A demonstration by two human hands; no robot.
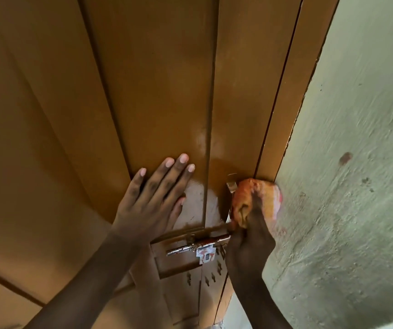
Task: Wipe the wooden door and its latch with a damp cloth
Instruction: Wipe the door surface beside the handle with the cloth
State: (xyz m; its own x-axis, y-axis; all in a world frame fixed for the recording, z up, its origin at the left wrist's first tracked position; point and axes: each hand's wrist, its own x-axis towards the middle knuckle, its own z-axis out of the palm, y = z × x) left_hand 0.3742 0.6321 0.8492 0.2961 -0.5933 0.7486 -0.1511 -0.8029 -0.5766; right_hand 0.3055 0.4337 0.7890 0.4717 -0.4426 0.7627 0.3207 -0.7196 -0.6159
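The brown wooden door (157,86) fills the left and middle of the head view. My left hand (154,198) lies flat against its panel, fingers spread, holding nothing. My right hand (249,245) grips a bunched orange cloth (259,198) and presses it against the door's right edge, over a metal handle (230,186) that is mostly hidden. Just below the hands, a shiny metal sliding latch (198,245) lies across the door, with a small white sticker under it. A damp patch shows on the wood above the cloth.
The brown door frame (290,91) runs along the door's right side. A rough pale green wall (357,162) takes up the right of the view, with a few dark marks. Several small screws or hooks sit on the door below the latch.
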